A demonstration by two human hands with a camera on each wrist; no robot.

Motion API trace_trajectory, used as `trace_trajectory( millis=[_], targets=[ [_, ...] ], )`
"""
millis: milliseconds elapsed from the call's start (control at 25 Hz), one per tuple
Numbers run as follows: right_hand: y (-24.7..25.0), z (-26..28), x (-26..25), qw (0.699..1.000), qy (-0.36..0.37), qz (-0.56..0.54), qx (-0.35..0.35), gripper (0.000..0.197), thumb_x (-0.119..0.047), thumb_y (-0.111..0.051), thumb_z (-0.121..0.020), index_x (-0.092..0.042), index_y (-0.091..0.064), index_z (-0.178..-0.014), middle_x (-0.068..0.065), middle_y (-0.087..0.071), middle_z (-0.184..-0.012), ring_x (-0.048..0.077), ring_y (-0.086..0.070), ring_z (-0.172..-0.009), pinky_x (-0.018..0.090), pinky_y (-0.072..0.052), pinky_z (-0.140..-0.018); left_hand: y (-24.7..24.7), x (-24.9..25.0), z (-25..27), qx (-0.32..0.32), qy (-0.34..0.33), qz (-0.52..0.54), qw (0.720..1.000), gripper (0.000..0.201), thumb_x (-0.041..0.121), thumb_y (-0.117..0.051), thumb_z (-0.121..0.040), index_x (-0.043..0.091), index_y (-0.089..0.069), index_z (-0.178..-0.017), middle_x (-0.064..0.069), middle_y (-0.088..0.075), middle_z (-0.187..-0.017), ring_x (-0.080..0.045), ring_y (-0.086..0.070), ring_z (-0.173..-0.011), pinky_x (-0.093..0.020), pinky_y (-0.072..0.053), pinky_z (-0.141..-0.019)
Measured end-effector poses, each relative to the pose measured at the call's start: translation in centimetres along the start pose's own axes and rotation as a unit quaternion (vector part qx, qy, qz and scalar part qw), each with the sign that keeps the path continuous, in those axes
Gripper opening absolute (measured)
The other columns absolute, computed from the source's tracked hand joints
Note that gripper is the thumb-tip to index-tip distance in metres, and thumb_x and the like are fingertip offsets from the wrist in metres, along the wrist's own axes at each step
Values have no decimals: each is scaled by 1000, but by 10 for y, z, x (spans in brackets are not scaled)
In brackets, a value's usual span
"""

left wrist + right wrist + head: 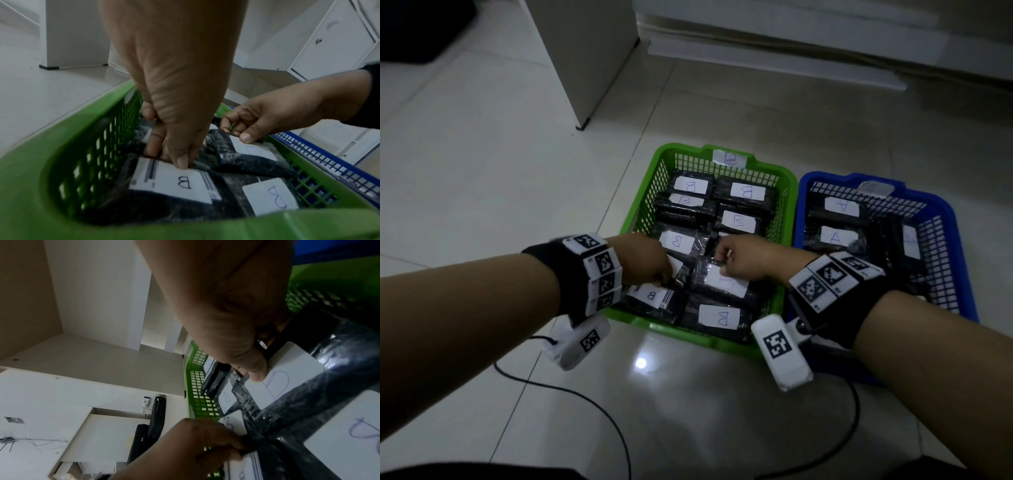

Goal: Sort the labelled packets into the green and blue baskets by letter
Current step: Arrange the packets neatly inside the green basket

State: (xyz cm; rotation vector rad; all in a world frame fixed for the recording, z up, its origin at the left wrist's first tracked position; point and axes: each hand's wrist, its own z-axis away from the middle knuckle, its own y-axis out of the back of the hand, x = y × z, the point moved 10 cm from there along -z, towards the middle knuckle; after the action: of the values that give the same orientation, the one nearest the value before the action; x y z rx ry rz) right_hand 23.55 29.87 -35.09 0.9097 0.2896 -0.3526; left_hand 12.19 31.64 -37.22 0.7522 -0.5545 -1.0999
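A green basket tagged B holds several dark packets with white B labels. To its right a blue basket holds packets labelled A. My left hand pinches the top edge of a barcode-labelled B packet in the near left corner of the green basket. My right hand pinches the top edge of another B packet in the middle of the green basket; the right wrist view shows my thumb on its label. A further B packet lies by the near rim.
The baskets stand side by side on a pale tiled floor. A white cabinet stands behind to the left and white furniture along the back. A black cable runs across the floor near me.
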Motion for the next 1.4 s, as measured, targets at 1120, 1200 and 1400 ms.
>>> trace_trajectory(
  millis=[1120,1200,1400],
  targets=[
    [9,-8,30,990,-10,-108,94,27,-14,-65,-88,-14,-62,-115,2,-55,-98,17,-53,-89,20,-40,-66,34,-7,-14,156,23,12,987,43,21,-53,-91,30,-45,-132,7,-41,-142,-17,-46,-124,-28,-49,-75],
    [-2,-9,24,995,6,-59,79,27,-15,-65,-88,-14,-64,-115,7,-61,-109,22,-59,-98,22,-43,-77,35,-17,-15,147,48,47,987,46,22,-57,-89,30,-45,-132,8,-41,-142,-15,-47,-124,-31,-52,-80],
    [10,-1,18,981,-20,63,180,15,-24,-64,-86,-16,-67,-100,7,-60,-109,29,-49,-111,35,-47,-85,49,-25,-14,194,35,54,979,41,34,-53,-80,26,-53,-121,2,-47,-124,-21,-49,-112,-39,-53,-79]
  ],
)
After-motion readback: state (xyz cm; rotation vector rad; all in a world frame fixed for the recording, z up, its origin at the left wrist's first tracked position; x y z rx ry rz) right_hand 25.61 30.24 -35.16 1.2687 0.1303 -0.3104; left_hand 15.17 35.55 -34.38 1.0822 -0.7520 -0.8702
